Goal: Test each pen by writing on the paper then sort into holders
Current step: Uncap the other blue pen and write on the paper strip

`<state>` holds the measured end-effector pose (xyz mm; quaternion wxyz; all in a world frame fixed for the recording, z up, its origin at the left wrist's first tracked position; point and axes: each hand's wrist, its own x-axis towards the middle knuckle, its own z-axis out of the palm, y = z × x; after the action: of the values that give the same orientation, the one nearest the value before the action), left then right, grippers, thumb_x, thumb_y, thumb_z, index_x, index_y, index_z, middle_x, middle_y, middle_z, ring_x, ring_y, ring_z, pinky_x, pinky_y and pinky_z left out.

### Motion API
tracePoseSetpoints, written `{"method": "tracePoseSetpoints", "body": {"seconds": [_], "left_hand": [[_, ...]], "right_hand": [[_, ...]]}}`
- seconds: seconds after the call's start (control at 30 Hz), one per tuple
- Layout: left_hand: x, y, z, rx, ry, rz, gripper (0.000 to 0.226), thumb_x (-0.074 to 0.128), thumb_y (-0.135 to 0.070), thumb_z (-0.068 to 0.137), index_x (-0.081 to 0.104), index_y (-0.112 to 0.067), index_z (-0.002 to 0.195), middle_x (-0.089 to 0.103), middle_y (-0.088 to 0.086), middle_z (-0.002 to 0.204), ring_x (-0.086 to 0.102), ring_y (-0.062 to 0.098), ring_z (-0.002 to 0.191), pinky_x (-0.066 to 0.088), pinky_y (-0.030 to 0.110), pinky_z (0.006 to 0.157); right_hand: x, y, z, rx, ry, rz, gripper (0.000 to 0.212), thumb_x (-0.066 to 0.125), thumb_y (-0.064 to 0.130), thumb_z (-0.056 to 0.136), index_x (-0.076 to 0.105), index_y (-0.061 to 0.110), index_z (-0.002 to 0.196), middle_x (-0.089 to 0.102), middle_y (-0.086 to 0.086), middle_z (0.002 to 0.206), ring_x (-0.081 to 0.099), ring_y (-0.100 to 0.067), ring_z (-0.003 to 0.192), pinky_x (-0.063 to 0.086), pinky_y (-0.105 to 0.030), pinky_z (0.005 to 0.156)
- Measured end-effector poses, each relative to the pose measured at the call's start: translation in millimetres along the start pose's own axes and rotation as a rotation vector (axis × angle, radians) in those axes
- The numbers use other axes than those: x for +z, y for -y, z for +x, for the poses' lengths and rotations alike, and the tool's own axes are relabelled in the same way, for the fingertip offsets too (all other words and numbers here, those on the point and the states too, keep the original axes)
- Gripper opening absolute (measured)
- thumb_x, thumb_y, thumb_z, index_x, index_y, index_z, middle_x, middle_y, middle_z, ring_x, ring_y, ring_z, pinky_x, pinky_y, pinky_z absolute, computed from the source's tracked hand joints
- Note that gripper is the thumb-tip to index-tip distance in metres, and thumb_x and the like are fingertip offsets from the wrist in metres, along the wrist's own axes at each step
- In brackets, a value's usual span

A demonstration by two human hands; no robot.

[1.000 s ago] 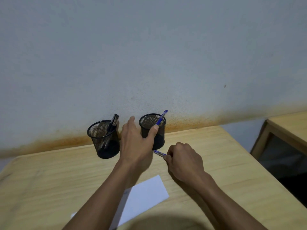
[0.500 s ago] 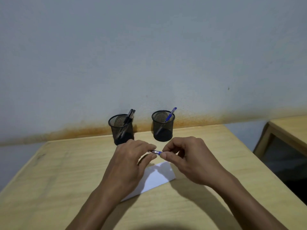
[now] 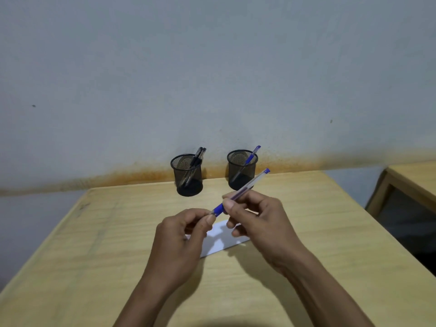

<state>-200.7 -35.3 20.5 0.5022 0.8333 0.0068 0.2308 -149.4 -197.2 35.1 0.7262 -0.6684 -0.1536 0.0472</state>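
A blue pen with a clear barrel is held slanted above the table, its blue end cap up and to the right. My right hand pinches its barrel between thumb and fingers. My left hand pinches the pen's lower tip end. Under both hands lies a white paper, partly hidden. Against the wall stand two black mesh holders: the left holder has two black pens, the right holder has one blue pen.
The light wooden table runs up to a grey wall with an orange stain along its foot. A second wooden table stands at the right, with a dark gap between the two.
Both hands drew back from the holders toward me and rose above the paper. The blue pen is now slanted upward, and my left hand took hold of its lower end.
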Motion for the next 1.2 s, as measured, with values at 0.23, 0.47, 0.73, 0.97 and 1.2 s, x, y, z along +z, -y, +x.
{"method": "tracePoseSetpoints", "body": {"seconds": [0.23,0.47,0.73,0.97,1.2], "left_hand": [[1.0,0.5,-11.2,0.049,-0.025,0.121,0.016,0.069,-0.023,0.089,0.074,-0.035,0.079,0.07,-0.023,0.075,0.066,0.0,0.076,0.043,0.009,0.062],[-22.9,14.4,-19.5,0.08,-0.28,0.275,0.012,0.07,-0.016,0.083,0.076,-0.024,0.076,0.07,-0.019,0.074,0.063,-0.004,0.076,0.04,0.004,0.067],[-22.3,54.6,39.5,-0.159,-0.118,0.363,0.012,0.071,-0.021,0.086,0.071,-0.02,0.074,0.069,-0.01,0.063,0.065,0.01,0.068,0.044,0.02,0.059],[5.2,80.3,91.2,-0.231,0.07,0.48,0.014,0.065,-0.02,0.087,0.073,-0.017,0.076,0.067,-0.007,0.073,0.062,0.015,0.074,0.039,0.021,0.057],[18.0,94.0,95.0,-0.251,0.13,0.465,0.015,0.071,-0.018,0.086,0.074,-0.016,0.071,0.067,-0.003,0.059,0.064,0.016,0.06,0.053,0.029,0.062]], "right_hand": [[10.8,-11.0,-2.8,0.017,-0.04,-0.032,0.013,0.07,0.017,0.093,0.073,0.005,0.092,0.064,0.005,0.062,0.056,-0.008,0.053,0.048,-0.023,0.053],[-64.9,5.4,42.7,0.104,-0.554,0.298,0.018,0.066,0.012,0.097,0.065,0.008,0.079,0.058,-0.007,0.071,0.047,-0.006,0.044,0.042,-0.015,0.041],[-59.3,-32.8,36.9,0.139,-0.398,0.116,0.024,0.071,0.018,0.094,0.071,-0.006,0.089,0.064,-0.012,0.075,0.05,-0.011,0.05,0.046,-0.023,0.047],[-47.4,-47.8,30.0,0.087,-0.35,0.014,0.032,0.071,0.021,0.093,0.068,-0.01,0.086,0.056,-0.014,0.065,0.051,-0.012,0.049,0.048,-0.027,0.05],[-50.1,-58.4,24.7,0.085,-0.406,0.024,0.028,0.071,0.017,0.093,0.068,-0.008,0.082,0.051,-0.009,0.054,0.044,-0.01,0.043,0.041,-0.018,0.042]]}}
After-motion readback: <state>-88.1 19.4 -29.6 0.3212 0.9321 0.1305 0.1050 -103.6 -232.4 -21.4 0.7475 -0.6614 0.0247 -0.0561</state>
